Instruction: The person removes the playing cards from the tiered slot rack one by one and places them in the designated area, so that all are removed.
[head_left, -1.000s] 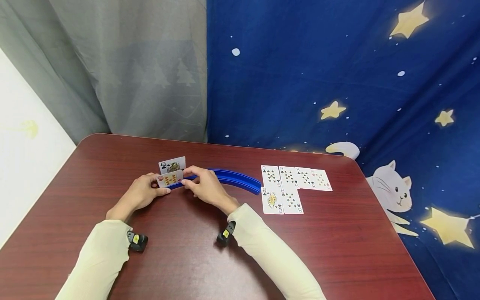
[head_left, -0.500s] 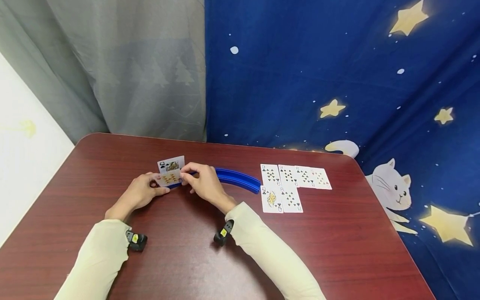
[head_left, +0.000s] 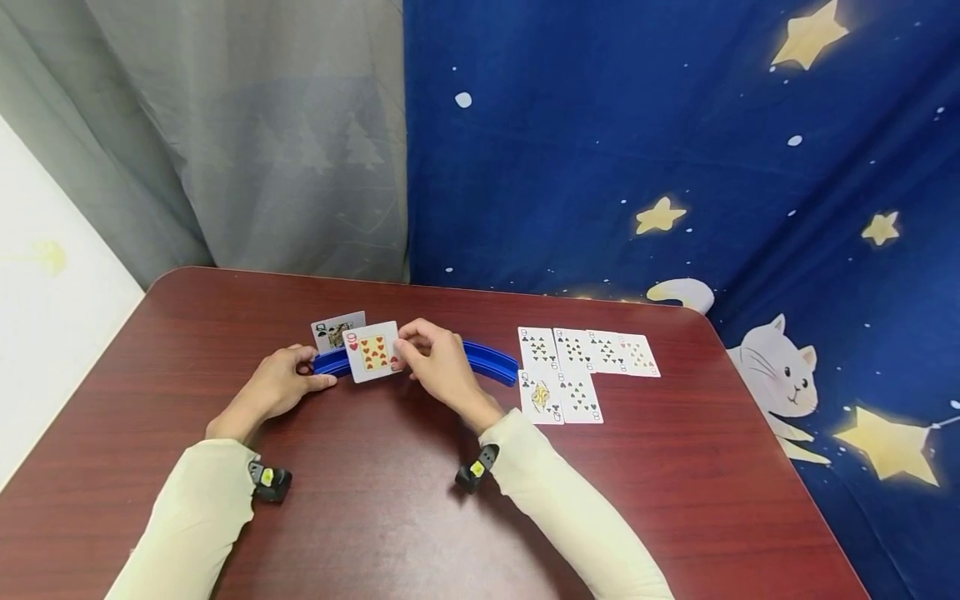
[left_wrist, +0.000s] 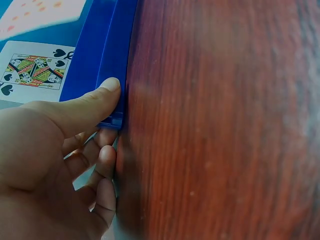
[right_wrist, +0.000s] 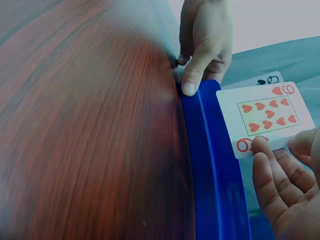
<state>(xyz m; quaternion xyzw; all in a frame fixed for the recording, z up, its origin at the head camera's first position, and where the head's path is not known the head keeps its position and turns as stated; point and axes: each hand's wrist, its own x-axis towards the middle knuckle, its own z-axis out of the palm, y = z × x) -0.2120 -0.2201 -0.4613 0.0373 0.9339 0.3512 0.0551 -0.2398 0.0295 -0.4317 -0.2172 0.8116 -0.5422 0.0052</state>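
Note:
A curved blue card holder (head_left: 491, 360) lies on the table. My left hand (head_left: 279, 383) grips its left end, the thumb on top of the plastic in the left wrist view and the fingers curled by its end. A queen of spades (head_left: 335, 327) stands upright in the holder near that end. My right hand (head_left: 444, 367) pinches a nine of hearts (right_wrist: 267, 114) by its right edge. This card is held above the holder, face toward me, slightly tilted. In the head view it covers the holder's middle and part of the queen.
To the right of the holder, several face-up playing cards (head_left: 573, 350) lie in two rows, the upper ones overlapping. The reddish-brown table (head_left: 360, 517) has its far edge near a grey curtain (head_left: 300, 167) and a blue starry curtain (head_left: 562, 167).
My right hand has lifted the nine of hearts out of its place before the queen and moved it to the right. My left hand has kept its grip on the holder's end.

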